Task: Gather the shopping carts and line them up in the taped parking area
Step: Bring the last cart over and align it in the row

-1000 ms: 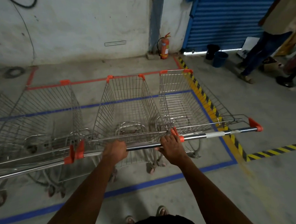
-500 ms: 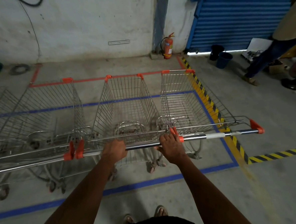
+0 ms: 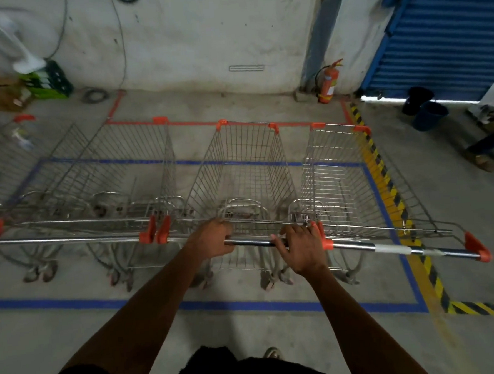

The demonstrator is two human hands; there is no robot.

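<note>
Blue-taped floor bay; both hands grip middle cart's handle.

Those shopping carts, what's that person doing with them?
A person is parking them. The left hand and right hand both grip the handle bar of the middle cart. It stands in a row with other carts inside the blue tape box on the floor. A fire extinguisher stands by the wall.
</note>
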